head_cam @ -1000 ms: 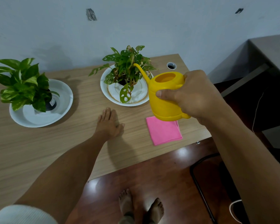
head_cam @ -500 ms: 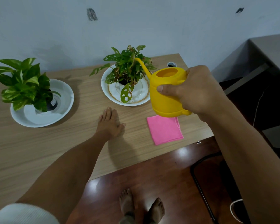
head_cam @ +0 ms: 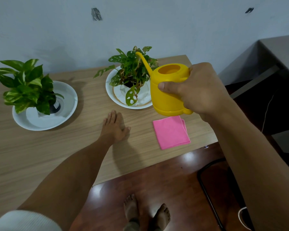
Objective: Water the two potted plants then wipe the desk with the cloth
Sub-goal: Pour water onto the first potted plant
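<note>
Yellow watering can (head_cam: pixel 167 90) raised beside the holey-leaved plant (head_cam: pixel 132 72); first watering step in hand.

Right hand (head_cam: pixel 198 89) is wrapped tight round the can's handle side, spout tip up among the top leaves of that plant, can body level; no water visible leaving the spout. Left hand (head_cam: pixel 114 129) lies flat, fingers spread, on the counter (head_cam: pixel 40 155), in front of the plant's white plate (head_cam: pixel 110 90). Pink cloth (head_cam: pixel 171 132) folded, untouched, right of the plate and nearer me. Second plant (head_cam: pixel 25 85), well left of the plate, looks not yet served. Judgement: next move calls for tipping the spout down over the soil.
</note>
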